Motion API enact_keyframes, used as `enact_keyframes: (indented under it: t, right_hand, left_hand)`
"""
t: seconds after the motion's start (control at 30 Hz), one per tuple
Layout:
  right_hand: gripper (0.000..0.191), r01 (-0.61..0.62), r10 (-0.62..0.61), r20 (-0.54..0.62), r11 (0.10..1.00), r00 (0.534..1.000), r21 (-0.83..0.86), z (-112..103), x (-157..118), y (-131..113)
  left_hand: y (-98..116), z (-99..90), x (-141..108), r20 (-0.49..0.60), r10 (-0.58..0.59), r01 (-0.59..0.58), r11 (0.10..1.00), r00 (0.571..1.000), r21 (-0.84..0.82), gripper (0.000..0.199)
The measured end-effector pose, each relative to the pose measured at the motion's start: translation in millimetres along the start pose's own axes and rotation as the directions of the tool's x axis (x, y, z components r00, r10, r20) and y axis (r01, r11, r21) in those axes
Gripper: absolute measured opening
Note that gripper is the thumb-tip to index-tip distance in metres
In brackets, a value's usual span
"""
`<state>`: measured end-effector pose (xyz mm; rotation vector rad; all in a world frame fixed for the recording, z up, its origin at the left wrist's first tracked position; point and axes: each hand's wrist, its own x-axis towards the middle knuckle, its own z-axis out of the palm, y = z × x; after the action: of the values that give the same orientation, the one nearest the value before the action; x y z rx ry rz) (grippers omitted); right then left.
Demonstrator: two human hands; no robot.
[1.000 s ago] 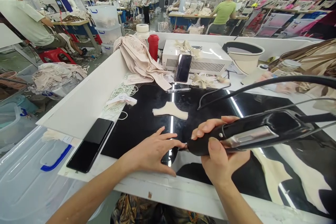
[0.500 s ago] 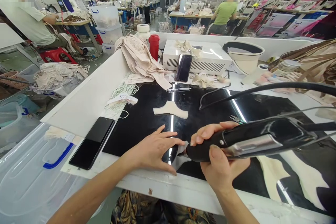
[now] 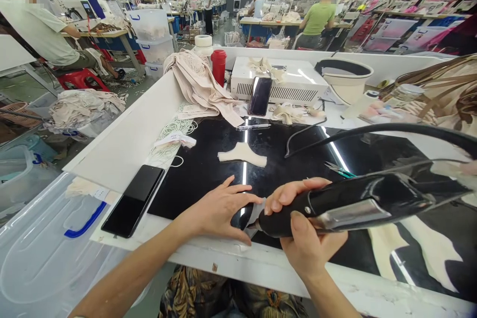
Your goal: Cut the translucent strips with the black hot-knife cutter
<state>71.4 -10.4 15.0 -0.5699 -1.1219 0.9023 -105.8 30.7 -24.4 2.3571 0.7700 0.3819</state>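
My right hand (image 3: 307, 221) is wrapped round a thick black corded hand tool (image 3: 357, 203) with a long silver lever on its side. Its narrow tip points left and down, close to my left thumb. My left hand (image 3: 223, 211) lies on the shiny black mat (image 3: 201, 169), fingers spread and thumb apart. Between the two hands shows a pale translucent piece (image 3: 256, 211); its outline is mostly hidden. A cream curved fabric piece (image 3: 242, 154) lies beyond my left hand. Two more cream pieces (image 3: 430, 248) lie at the right, partly under the tool.
Left of the mat lies a black phone (image 3: 133, 201); another phone (image 3: 260, 96) leans on a white vented box (image 3: 278, 79). Green-handled snips (image 3: 341, 170) lie behind the tool. A red cup (image 3: 218, 67) and fabric strips (image 3: 201, 82) stand at the back. Co-workers sit farther off.
My right hand and the tool have shifted slightly left and toward me, bringing the tip nearer my left thumb. The snips show more. My left hand stays nearly in place.
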Motion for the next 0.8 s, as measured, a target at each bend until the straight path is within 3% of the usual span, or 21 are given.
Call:
enact_keyframes:
  t: [0.17, 0.43, 0.63, 0.8]
  right_hand:
    - [0.035, -0.009, 0.008, 0.015, 0.999, 1.000, 0.033, -4, 3, 0]
    - [0.033, 0.049, -0.054, -0.133, 0.998, 0.990, -0.044, -22, 23, -13]
    - [0.034, 0.063, -0.076, -0.190, 0.995, 0.979, -0.075, -34, 29, -15]
    - [0.033, 0.050, -0.069, -0.196, 0.994, 0.978, -0.100, -37, 28, -12]
  left_hand:
    - [2, -3.0, -1, 0.024, 0.009, -0.009, 1.000, 1.000, 0.015, 0.072]
    - [-1, -10.3, -4, 0.023, 0.095, -0.098, 0.981, 0.995, 0.166, 0.004]
    - [-16, -24.4, -9, -0.088, 0.072, -0.042, 0.954, 0.994, 0.297, 0.017]
    - [-19, -22.6, -9, -0.299, 0.049, 0.075, 0.917, 0.953, 0.391, 0.034]
